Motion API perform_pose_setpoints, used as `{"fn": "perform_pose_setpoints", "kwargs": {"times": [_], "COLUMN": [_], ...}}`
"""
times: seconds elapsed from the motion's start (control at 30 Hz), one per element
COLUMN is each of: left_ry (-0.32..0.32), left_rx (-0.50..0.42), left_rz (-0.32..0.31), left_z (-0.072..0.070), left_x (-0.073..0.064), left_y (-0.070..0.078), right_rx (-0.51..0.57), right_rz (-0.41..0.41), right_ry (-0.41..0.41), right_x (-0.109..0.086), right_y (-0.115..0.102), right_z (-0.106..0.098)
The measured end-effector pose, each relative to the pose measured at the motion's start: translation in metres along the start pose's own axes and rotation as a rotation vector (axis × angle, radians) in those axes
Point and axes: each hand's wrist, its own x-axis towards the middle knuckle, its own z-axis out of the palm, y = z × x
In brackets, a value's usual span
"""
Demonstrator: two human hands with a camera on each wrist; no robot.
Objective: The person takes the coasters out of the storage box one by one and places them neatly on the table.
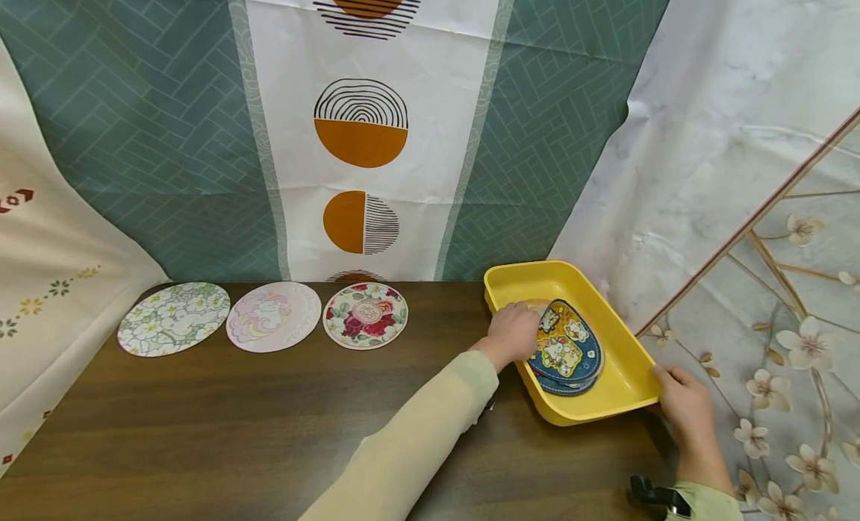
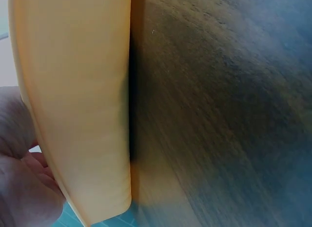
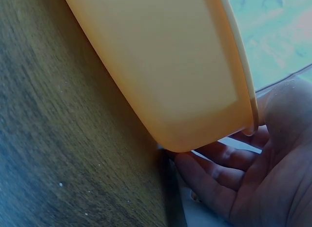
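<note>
Head view: a yellow tray (image 1: 621, 368) is set on the right of the dark table (image 1: 269, 431), gripped at its near right corner by the right hand (image 1: 687, 409), fingers (image 3: 204, 178) curled beneath. Overlapping printed mats (image 1: 567, 342) are held inside. The left hand (image 1: 513, 331) is extended over the left rim beside them; whether anything is pinched cannot be told. Three round mats (image 1: 274, 317) are laid out in a row farther left.
</note>
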Motion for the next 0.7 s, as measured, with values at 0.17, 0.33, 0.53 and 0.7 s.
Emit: {"fn": "perform_pose_setpoints", "kwargs": {"times": [0.17,0.33,0.53,0.7], "left_ry": [0.024,0.035,0.059,0.082], "left_rx": [-0.022,-0.037,-0.056,-0.069], "left_rz": [0.009,0.017,0.013,0.020], "left_z": [0.0001,0.0021,0.0036,0.0038], "left_x": [-0.0011,-0.0014,-0.0010,-0.0005], "left_y": [-0.0011,-0.0009,-0.0012,-0.0028], "right_rx": [-0.007,-0.019,-0.012,-0.015], "right_rz": [-0.004,-0.008,-0.008,-0.001], "right_ry": [-0.002,0.002,-0.003,-0.008], "right_x": [-0.0006,-0.0007,0.0000,-0.0003], "right_y": [0.0002,0.0018,0.0028,0.0020], "right_z": [-0.0002,-0.0010,-0.0013,-0.0009]}}
